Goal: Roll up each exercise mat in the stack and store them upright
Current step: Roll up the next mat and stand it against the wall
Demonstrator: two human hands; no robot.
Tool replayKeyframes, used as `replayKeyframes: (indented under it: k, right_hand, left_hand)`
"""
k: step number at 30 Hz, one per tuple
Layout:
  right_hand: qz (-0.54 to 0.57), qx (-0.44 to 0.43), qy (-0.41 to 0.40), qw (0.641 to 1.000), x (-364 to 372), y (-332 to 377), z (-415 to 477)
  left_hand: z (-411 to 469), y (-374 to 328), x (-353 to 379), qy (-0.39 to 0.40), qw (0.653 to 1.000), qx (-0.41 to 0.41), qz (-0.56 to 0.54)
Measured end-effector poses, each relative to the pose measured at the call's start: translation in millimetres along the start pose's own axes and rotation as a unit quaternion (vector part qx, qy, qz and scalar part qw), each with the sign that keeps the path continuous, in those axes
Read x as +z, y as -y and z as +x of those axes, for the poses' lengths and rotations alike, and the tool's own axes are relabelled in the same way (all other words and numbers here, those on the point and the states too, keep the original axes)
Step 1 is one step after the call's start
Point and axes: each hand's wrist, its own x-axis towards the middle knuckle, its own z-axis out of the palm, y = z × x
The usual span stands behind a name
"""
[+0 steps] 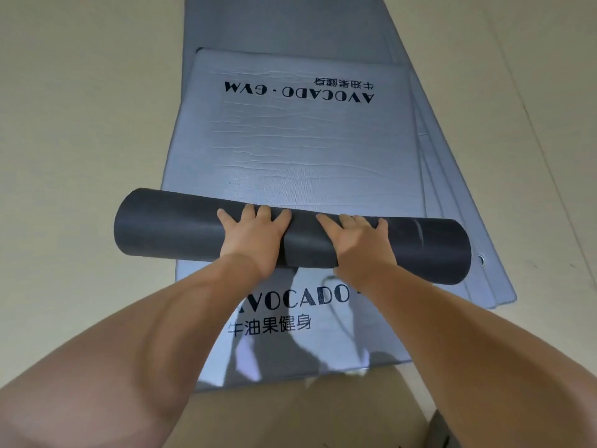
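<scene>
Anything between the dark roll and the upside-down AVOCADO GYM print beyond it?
No. Between the dark roll and the print lies only the top mat, its own bare, wrinkled grey surface, seen in the head view.

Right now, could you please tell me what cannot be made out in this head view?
Head view:
1. How many mats the stack holds: the top mat covers all but the fanned right edges.
2. The stack's far end: cut off by the top edge.
3. Fingertips of the left hand and right hand: behind the roll.
</scene>
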Motion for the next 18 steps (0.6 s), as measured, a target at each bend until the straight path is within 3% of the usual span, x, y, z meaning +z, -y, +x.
replayKeyframes:
  k: [10,12,15,18]
  right_hand:
    - [-0.012,-0.079,0.070,0.994,-12,-7,-33]
    - [-0.037,-0.084,0.029,0.995,-6,-6,-40]
    - [-0.054,-0.104,-0.095,0.989,17,-6,-60]
    - [-0.056,-0.081,-0.116,0.988,40,-1,-70]
  left_hand:
    - [-34,-9,-13,0.165,0.986,0.002,-0.038]
    - [-28,-4,-19,0.182,0.982,-0.001,-0.056]
    - [-12,5,-29,0.215,0.973,0.000,-0.082]
    - [4,11,-35,0.235,0.968,0.014,-0.091]
